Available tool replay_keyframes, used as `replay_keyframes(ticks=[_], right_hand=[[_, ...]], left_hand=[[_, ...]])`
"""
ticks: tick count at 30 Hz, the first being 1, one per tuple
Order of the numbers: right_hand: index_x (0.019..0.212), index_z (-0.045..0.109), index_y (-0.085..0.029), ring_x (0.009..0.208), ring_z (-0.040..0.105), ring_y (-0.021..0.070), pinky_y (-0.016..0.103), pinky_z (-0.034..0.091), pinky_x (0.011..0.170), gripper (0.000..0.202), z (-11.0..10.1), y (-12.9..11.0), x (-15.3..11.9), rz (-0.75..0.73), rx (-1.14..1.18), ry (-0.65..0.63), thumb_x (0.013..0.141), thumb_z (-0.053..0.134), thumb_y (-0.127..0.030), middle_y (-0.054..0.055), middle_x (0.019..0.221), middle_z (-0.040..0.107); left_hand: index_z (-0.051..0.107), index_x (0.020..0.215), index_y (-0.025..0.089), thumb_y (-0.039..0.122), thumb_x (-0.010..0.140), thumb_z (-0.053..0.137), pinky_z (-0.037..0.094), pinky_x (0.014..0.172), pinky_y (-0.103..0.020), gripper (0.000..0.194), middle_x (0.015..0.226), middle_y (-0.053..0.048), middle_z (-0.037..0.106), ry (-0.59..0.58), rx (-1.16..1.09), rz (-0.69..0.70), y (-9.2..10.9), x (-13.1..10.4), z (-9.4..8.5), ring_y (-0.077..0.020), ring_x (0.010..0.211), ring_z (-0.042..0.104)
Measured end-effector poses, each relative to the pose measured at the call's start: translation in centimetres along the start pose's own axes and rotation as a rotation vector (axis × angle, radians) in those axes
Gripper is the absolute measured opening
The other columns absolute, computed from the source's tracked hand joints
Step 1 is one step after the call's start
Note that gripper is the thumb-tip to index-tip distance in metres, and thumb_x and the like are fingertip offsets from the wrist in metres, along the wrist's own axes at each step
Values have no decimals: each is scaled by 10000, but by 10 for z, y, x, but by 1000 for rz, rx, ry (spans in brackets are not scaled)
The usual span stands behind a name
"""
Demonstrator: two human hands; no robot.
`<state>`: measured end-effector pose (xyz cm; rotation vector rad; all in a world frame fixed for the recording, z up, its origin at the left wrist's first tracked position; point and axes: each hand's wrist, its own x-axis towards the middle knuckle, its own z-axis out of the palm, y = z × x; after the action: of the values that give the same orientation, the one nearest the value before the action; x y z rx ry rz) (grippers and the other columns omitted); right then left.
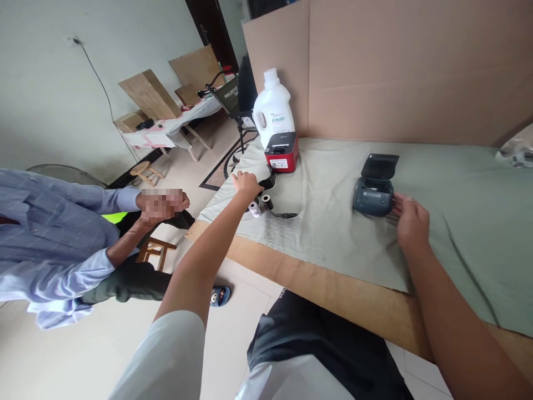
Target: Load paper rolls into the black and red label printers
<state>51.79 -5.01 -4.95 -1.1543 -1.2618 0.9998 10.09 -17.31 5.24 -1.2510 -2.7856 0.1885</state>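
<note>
A small dark blue label printer (pixel 373 199) with its lid raised rests on the cloth-covered table. At its right side is my right hand (pixel 412 222), fingers bent together against the casing. My left hand (pixel 247 184) reaches to the table's left part, its fingers curled beside a black curved object (pixel 268 179); whatever they grip is hidden. Just below that hand stand a small white roll (pixel 255 209) and a small black roll (pixel 267 201). A loose black strip (pixel 285 215) trails from near the black roll across the cloth.
Behind my left hand stand a red and black box-shaped device (pixel 282 152) and a white jug (pixel 272 105). A cardboard panel (pixel 395 72) backs the table. A person (pixel 54 233) sits at the left, near a wooden stool (pixel 158 251). Another table (pixel 162 136) holds cardboard.
</note>
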Motion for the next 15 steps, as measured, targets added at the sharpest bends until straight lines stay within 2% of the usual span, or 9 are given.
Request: replay_keyframes(ticks=[2, 5, 7, 8, 10, 12, 15], right_hand=[[1206, 763, -75, 1102, 757, 273, 447, 576, 1044, 542, 0, 0, 0, 6, -3, 7, 960, 509, -485, 212, 1221, 771], [1185, 766, -80, 1115, 754, 288, 465, 576, 1040, 535, 0, -1, 1, 19, -11, 8, 940, 522, -488, 213, 1216, 771], [1190, 763, -70, 1119, 752, 292, 472, 578, 1034, 544, 0, -2, 0, 13, -9, 5, 936, 513, -480, 221, 1215, 769], [1195, 762, -67, 1119, 751, 292, 473, 579, 1031, 548, 0, -2, 0, 7, -10, 2, 937, 506, -477, 223, 1214, 769], [1199, 762, -67, 1119, 751, 288, 472, 581, 1024, 548, -1, -2, -1, -2, -19, 0, 938, 497, -471, 220, 1210, 771], [1199, 763, -72, 1117, 751, 284, 466, 580, 1018, 543, -1, -2, -1, -3, -33, 2, 941, 491, -464, 216, 1212, 772], [1203, 764, -75, 1105, 753, 273, 443, 579, 1007, 523, -1, 1, 0, -11, -45, 3, 950, 486, -439, 217, 1219, 771]], left_hand=[[780, 1122, 204, 503, 832, 755, 339, 1130, -559, 417, 1349, -182, 704, -5, -84, 7, -7, -2, -5, -432, 1342, 539], [768, 1202, 259, 520, 909, 659, 351, 1146, -541, 407, 1455, -117, 667, 159, -263, 14, -26, -14, -17, -382, 1364, 556], [778, 1179, 264, 473, 940, 609, 351, 1160, -532, 360, 1411, -94, 705, 256, -338, -10, -44, -26, -23, -355, 1336, 595], [788, 1148, 258, 439, 941, 599, 351, 1166, -528, 334, 1346, -90, 742, 265, -357, -20, -55, -32, -24, -344, 1299, 627], [801, 1088, 254, 373, 915, 598, 360, 1177, -515, 293, 1201, -73, 799, 223, -379, -29, -78, -45, -21, -324, 1207, 687], [805, 1077, 258, 316, 860, 608, 399, 1174, -488, 298, 1134, -54, 816, 165, -413, -25, -101, -55, -12, -305, 1141, 722], [777, 1194, 238, 221, 746, 590, 509, 1102, -428, 486, 1205, -64, 805, 60, -563, 20, -126, -66, 14, -284, 1136, 739]])
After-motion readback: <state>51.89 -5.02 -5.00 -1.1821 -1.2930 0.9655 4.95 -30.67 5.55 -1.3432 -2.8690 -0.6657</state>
